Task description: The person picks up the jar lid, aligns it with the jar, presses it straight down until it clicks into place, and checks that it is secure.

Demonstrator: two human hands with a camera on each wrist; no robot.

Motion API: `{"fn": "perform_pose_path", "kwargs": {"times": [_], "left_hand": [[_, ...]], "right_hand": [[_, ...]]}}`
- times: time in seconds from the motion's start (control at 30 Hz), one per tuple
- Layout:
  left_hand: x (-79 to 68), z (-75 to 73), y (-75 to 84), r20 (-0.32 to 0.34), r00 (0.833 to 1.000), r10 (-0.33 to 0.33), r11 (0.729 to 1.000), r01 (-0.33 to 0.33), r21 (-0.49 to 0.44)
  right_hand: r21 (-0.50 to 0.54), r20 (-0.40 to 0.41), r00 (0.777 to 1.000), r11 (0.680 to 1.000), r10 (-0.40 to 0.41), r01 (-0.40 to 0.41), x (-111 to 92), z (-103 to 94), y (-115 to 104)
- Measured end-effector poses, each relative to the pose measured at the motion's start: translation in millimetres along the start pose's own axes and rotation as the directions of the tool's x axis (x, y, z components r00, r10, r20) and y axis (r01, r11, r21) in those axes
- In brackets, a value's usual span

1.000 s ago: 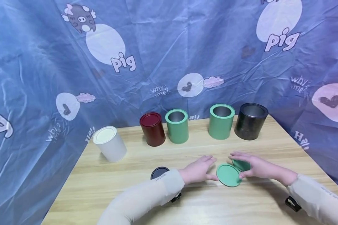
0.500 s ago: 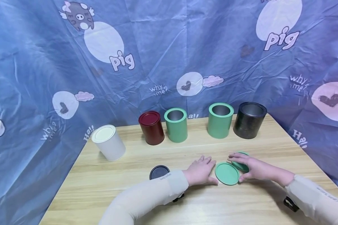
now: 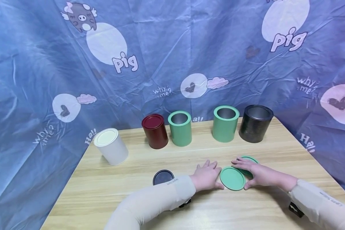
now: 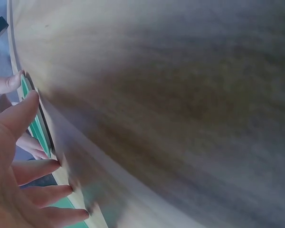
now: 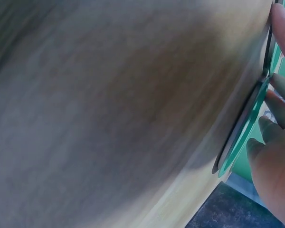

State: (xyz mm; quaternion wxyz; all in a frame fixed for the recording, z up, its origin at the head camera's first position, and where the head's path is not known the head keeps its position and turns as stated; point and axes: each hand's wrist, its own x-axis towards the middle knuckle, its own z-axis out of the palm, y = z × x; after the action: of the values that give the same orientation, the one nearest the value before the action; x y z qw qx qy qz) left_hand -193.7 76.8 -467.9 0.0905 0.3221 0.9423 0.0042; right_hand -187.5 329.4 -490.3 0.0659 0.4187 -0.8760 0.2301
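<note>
Counted two green lids [image 3: 233, 178] on the table [image 3: 97, 198]: one between left hand [image 3: 206, 177] and right hand [image 3: 255, 172], one partly beneath the latter. Held both hands with fingers apart. Also counted one black lid [image 3: 163, 176], five cans [image 3: 181, 133].

2 round green lids [image 3: 232, 178], adjacent

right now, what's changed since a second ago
The left hand moved slightly right toward the front green lid, its fingers spreading. The right hand shifted slightly left, revealing more of the rear green lid. I see nothing newly gripped or let go. That lid, the black lid and the cans stayed put.
</note>
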Motion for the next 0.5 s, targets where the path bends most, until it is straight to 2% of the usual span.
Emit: {"fn": "perform_pose_path", "kwargs": {"times": [0.27, 0.5], "left_hand": [[0.4, -0.9, 2.8, 0.002, 1.000, 0.004, 1.000, -0.004, 0.023], [1.9, 2.5, 2.4, -0.010, 1.000, 0.006, 1.000, -0.006, 0.029]], "right_hand": [[-0.026, -0.012, 1.000, 1.000, -0.014, 0.014, -1.4, 0.5, -2.0], [-0.031, -0.005, 1.000, 0.999, 0.015, -0.016, -0.4, 0.9, -2.7]]}}
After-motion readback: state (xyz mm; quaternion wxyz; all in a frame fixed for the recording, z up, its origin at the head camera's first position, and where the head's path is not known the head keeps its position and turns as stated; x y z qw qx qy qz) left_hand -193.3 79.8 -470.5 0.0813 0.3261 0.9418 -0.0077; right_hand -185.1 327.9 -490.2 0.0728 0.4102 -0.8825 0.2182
